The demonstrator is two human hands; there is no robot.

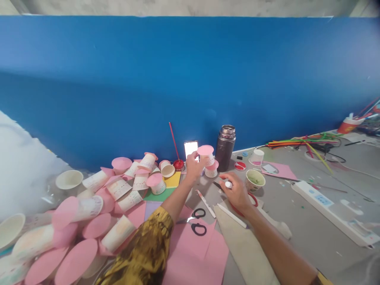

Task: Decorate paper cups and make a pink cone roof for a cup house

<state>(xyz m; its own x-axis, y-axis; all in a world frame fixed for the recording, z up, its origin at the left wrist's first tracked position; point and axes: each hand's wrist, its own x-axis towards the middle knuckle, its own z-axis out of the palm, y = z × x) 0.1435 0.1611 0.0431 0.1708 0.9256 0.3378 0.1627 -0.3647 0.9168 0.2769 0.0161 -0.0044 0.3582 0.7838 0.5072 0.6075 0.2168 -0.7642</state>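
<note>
Blue wall [190, 79] backs a cluttered grey table [297, 221], ctr frame. Left hand [194, 166] grips a pink-capped cup [207, 154], set atop another cup [211, 169] just left of a dark flask [225, 147]. Right hand [237, 192] closed round a white-capped tube [228, 184], nr a green-lined cup [254, 180]. Pile of capped cups [97, 206] at lower left; scissors [196, 221] on pink paper [198, 253], btm ctr.

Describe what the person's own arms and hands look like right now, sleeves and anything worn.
The left hand is bare; its arm has a loose sleeve in mustard yellow with a dark brown mottled print, ending near the elbow. The right hand and forearm are bare, with a yellow cuff edge just showing. No gloves visible.
</note>
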